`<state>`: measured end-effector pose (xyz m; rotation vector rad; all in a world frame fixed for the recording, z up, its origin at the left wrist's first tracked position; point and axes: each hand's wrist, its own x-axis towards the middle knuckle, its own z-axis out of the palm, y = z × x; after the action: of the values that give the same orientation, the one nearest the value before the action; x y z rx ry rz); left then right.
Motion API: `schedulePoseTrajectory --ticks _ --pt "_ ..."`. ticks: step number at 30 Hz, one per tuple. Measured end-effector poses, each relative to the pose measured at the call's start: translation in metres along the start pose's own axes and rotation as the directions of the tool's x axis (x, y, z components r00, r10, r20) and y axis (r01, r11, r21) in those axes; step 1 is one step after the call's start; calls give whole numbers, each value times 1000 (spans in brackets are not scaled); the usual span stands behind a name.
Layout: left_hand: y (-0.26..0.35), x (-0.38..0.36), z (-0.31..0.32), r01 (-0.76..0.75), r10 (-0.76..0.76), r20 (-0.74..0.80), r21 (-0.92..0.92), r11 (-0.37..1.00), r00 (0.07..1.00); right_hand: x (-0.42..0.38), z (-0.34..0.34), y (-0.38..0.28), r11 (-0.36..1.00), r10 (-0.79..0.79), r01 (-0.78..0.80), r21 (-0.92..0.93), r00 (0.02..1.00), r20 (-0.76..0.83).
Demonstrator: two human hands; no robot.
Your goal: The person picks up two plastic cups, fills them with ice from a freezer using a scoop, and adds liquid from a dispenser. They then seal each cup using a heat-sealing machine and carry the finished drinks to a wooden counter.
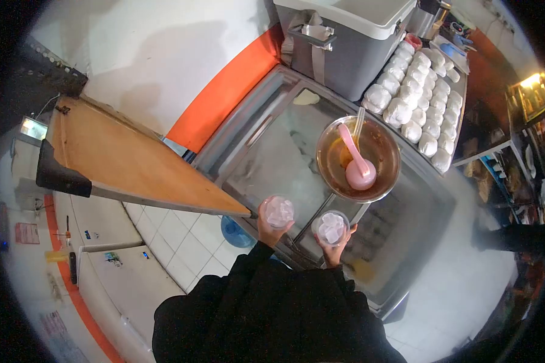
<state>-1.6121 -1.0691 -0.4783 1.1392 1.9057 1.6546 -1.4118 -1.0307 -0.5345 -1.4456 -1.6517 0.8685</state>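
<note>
My left hand (269, 233) is wrapped round a clear plastic cup of ice (278, 211). In my right hand (336, 249) is a second clear cup of ice (331, 228), held a little to the right of the first. Both cups are over the near edge of a glass-topped chest freezer (266, 145). Just beyond the right cup, a metal bowl (389, 136) stands on the glass. A pink ladle (360, 172) and a clear-handled utensil (360, 124) lie in it, with orange-brown residue on its inside.
Behind the bowl sits a large grey cooler box (345, 57) with a white rim. Rows of white wrapped bundles (415, 97) cover the surface at the right back. A wooden board (133, 160) juts in from the left, near my left hand. A blue water jug (236, 232) is on the tiled floor.
</note>
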Motion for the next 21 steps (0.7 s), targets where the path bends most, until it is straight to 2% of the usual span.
schedulePoseTrajectory --ticks 1,3,4,5,6,7,8,10,14,16,19,20,21 --pt "-1 -1 0 -2 2 -3 3 1000 1000 3 1 -8 1000 7 -7 -19 1000 28" --pt "3 -7 0 133 -145 -62 -163 978 988 3 -2 -29 999 45 -46 12 997 62" --pt "-1 -7 -2 134 -145 -60 -163 977 988 7 1 -34 997 57 -60 37 996 73" --pt "-7 -6 -6 94 -99 -66 -64 993 993 10 4 -38 995 69 -75 62 994 83" --pt "-13 -5 -8 47 -44 -70 38 998 997 15 10 -40 996 0 -10 90 994 108" --pt "-8 -3 -8 44 -41 -70 41 998 997 17 13 -41 992 -67 52 116 989 134" --pt "-3 -1 -7 59 -60 -89 -20 998 994 19 17 -41 991 -71 55 121 989 132" --pt "-3 -5 -9 85 -94 -110 -81 993 990 19 22 -41 997 -69 72 -12 984 165" --pt "-22 -13 -11 95 -126 -160 -184 978 979 23 35 -44 996 -92 88 31 983 162" --pt "-29 -17 -14 113 -148 -170 -199 973 974 24 41 -52 997 -59 54 56 995 86" --pt "-51 -30 -24 120 -131 -97 -116 986 987 19 46 -52 999 24 -28 27 988 150" --pt "-65 -28 -32 236 -417 -148 -637 734 897 18 55 -54 999 15 -20 33 988 151" --pt "-75 -36 -34 238 -542 -89 -830 504 836 18 57 -52 1000 9 -13 28 989 148"
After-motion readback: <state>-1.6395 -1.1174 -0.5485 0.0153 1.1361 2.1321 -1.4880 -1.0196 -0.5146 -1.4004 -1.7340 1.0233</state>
